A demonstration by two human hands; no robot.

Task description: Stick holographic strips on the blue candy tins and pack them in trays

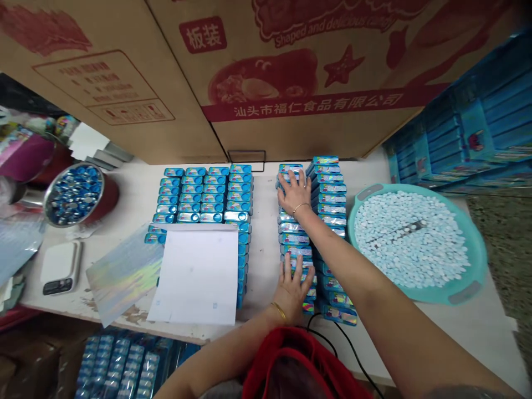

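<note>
Small blue boxes (294, 239) with shiny tops stand packed in a long row in front of me. My right hand (295, 195) rests on the far part of this row, fingers spread over the tops. Nearer to me, my left hand (293, 288) lies on the same row with its fingers apart. Close along its right side runs a second row of blue boxes (332, 200). Several more rows of blue boxes (203, 188) stand to the left, partly covered by a white sheet (197, 277).
A turquoise basin (477, 255) of pale tablets stands at right. On the left are a red pot (110, 194) of blue wrapped pieces, a white scale (62, 263) and a shiny film sheet (124, 277). A big carton (195, 133) borders the back; stacked blue packs (453, 133) stand at right.
</note>
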